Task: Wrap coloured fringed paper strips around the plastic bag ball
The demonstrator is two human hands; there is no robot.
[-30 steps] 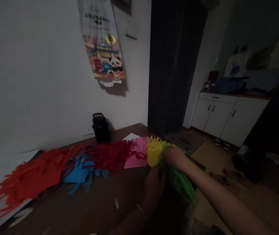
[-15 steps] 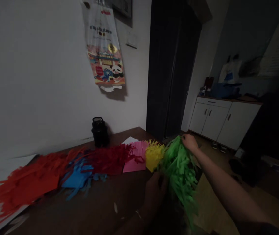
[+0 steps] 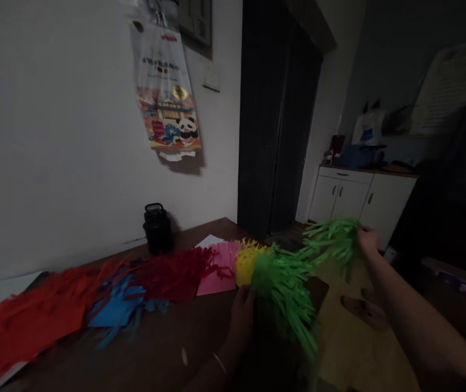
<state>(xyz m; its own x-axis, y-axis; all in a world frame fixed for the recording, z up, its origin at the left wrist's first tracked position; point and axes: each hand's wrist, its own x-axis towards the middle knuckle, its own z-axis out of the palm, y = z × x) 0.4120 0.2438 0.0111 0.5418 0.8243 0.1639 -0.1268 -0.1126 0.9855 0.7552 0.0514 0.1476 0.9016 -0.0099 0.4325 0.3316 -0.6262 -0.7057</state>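
Currently, we note a green fringed paper [image 3: 284, 286] at the lower centre of the frame, its solid end against a yellow fringed paper [image 3: 244, 268] and its strips splayed toward the lower right. Our right hand [image 3: 367, 240], right of centre, has its fingers closed on the gathered end of a green strip bunch [image 3: 337, 239], held raised with its strips spreading to the left. Whether this bunch is joined to the green paper or merely overlaps it, we cannot tell. Our left hand [image 3: 241, 313], at lower centre, is bent at the near edge of the yellow and green papers; in this dim light we cannot tell whether it pinches or only presses. Leftward along the brown table [image 3: 151, 359] lie pink paper [image 3: 219, 275], dark red fringe [image 3: 173, 275], blue paper [image 3: 114, 307] and orange-red fringe [image 3: 41, 316]. Risks, in our judgement: if strips are tangled, a hard pull by the right hand could tear them at the cuts; a loose left hand could let the yellow paper drag along; and a slack right grip could drop the bunch onto the floor [image 3: 347, 354].
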